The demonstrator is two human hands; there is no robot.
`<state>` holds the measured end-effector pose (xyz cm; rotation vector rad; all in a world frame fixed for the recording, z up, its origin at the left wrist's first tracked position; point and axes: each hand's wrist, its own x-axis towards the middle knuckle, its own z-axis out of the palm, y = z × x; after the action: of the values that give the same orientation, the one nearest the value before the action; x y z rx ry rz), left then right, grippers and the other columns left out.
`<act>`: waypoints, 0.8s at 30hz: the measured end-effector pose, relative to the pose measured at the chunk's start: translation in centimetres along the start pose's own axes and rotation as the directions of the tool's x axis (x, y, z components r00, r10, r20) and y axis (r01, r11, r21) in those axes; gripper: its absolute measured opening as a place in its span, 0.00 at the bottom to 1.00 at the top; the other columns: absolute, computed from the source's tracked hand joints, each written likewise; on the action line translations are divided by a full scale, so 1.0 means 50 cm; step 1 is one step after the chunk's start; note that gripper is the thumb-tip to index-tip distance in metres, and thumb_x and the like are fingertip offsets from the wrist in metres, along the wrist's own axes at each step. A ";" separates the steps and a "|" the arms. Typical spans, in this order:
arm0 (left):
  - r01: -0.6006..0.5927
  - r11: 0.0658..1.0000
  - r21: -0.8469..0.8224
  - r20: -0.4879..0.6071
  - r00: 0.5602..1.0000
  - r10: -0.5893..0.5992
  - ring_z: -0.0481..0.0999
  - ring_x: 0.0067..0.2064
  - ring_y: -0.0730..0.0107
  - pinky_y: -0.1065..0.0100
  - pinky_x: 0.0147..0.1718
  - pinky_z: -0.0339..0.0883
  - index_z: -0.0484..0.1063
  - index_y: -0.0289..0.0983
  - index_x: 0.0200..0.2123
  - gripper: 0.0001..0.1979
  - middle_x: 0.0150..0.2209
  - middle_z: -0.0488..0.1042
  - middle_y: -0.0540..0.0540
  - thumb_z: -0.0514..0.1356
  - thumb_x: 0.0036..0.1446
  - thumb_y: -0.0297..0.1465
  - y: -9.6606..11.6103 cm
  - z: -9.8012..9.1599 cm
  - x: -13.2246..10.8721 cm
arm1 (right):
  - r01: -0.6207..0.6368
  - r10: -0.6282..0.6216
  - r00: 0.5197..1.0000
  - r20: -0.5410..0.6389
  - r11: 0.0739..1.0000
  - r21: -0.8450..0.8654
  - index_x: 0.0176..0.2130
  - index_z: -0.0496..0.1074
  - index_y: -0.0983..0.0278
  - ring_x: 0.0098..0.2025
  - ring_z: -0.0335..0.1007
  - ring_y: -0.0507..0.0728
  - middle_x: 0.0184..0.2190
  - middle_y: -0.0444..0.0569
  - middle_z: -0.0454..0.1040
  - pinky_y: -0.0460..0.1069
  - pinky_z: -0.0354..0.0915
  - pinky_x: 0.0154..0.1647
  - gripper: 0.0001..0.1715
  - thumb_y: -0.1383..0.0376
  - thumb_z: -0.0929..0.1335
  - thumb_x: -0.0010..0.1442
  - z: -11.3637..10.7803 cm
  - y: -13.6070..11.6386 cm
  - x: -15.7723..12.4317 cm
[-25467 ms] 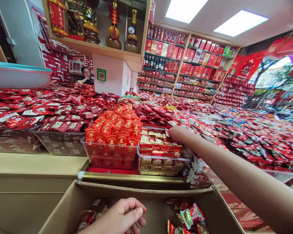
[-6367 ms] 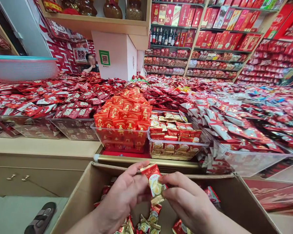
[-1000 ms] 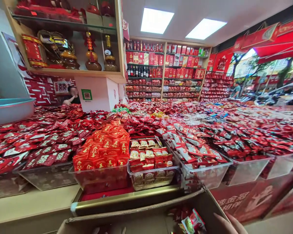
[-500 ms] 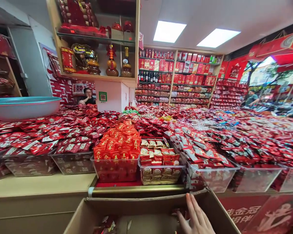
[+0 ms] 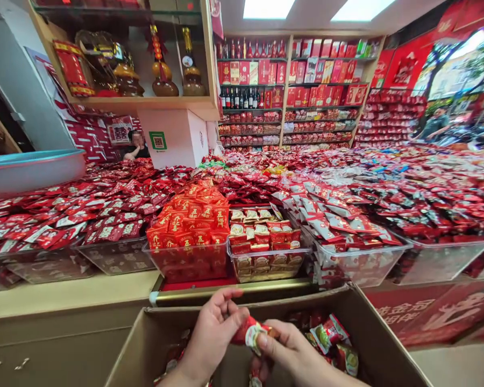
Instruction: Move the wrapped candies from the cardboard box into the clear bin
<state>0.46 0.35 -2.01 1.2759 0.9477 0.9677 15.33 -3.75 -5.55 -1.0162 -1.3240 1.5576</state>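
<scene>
Over an open cardboard box point(image 5: 331, 298), my right hand point(image 5: 290, 349) pinches a small red, gold and white snack packet point(image 5: 250, 334) between thumb and fingers. My left hand point(image 5: 212, 338) meets the packet's left end, its thumb against it and its fingers curled; part of its grip is hidden. Another packet point(image 5: 256, 379) shows just below the right hand, partly covered, and I cannot tell whether it is held. Loose green and red packets point(image 5: 328, 334) lie in the right of the box, and more dark red packets point(image 5: 173, 357) lie at its left.
Beyond the box stand clear bins: one of orange-red packets point(image 5: 187, 226), one of neatly stacked gold-and-red packets point(image 5: 264, 244), and one of white-and-red packets point(image 5: 339, 226). A blue basin point(image 5: 32, 172) is at left. A display cabinet point(image 5: 145, 105) overhangs the counter. A person point(image 5: 135, 148) sits behind.
My right hand has come away from the box's far right side toward the middle, now with a packet. My left hand has come into view beside it. The view has tilted down.
</scene>
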 end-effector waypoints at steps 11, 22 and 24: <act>0.187 0.982 -0.037 0.066 0.981 -0.184 0.64 0.26 0.75 0.75 0.26 0.58 0.71 0.33 0.24 0.10 0.24 0.70 0.50 0.58 0.49 0.35 -0.023 -0.009 -0.020 | -0.095 0.109 0.993 -0.050 0.969 0.227 0.32 0.69 0.69 0.24 0.63 0.50 0.22 0.47 0.69 0.47 0.59 0.28 0.23 0.51 0.60 0.53 0.001 -0.008 -0.015; 0.201 0.980 0.009 0.057 0.978 -0.201 0.62 0.23 0.75 0.75 0.23 0.56 0.66 0.35 0.22 0.15 0.20 0.65 0.53 0.62 0.40 0.41 -0.057 -0.012 -0.026 | -0.112 0.132 0.987 -0.088 0.973 0.204 0.28 0.64 0.66 0.19 0.56 0.45 0.22 0.43 0.67 0.43 0.53 0.22 0.21 0.52 0.69 0.43 -0.003 0.043 -0.009; 0.220 0.975 0.013 0.092 0.971 -0.220 0.63 0.25 0.74 0.74 0.26 0.58 0.67 0.35 0.24 0.14 0.21 0.67 0.53 0.64 0.37 0.39 -0.061 -0.010 -0.028 | -0.143 0.153 0.988 -0.034 0.969 0.201 0.28 0.63 0.66 0.20 0.54 0.45 0.20 0.40 0.64 0.42 0.50 0.21 0.21 0.53 0.70 0.41 -0.003 0.052 -0.008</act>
<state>-0.29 -0.95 -5.06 1.1795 0.9948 0.7282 15.38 -4.34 -8.10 -1.0396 -1.0553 1.7272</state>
